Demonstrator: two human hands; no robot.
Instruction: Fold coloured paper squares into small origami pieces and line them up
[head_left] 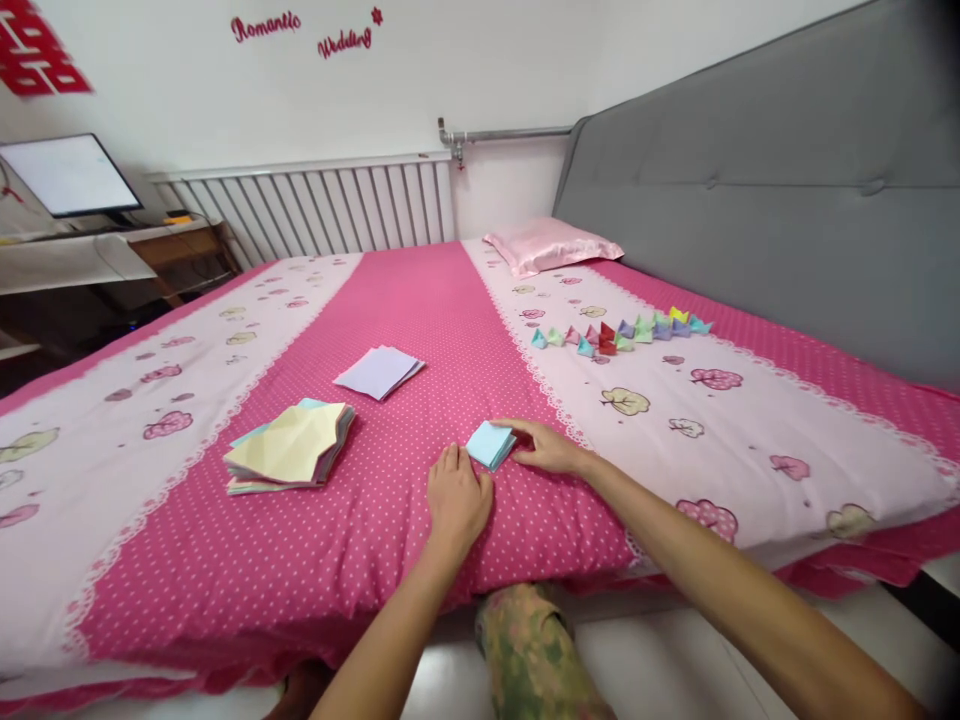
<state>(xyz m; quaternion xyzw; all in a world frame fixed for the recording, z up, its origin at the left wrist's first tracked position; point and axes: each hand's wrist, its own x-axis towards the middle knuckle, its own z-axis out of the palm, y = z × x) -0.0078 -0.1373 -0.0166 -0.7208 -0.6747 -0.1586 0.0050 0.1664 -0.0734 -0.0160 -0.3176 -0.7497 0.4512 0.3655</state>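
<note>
A small light blue folded paper [490,443] lies on the pink dotted bedsheet [420,320] near the bed's front edge. My right hand [546,447] rests at its right side, fingers pressed on the paper's edge. My left hand [456,497] lies flat just below and left of the paper, fingertips touching its lower corner. A stack of creased coloured paper sheets [291,447], pale yellow on top, sits to the left. A small pile of lavender sheets [379,371] lies beyond it.
A row of several small folded paper shapes [622,332] in mixed colours lines the right side of the bed. A pink pillow [551,245] lies by the grey headboard [757,190]. A radiator [315,205] and a desk with a monitor [69,175] stand behind.
</note>
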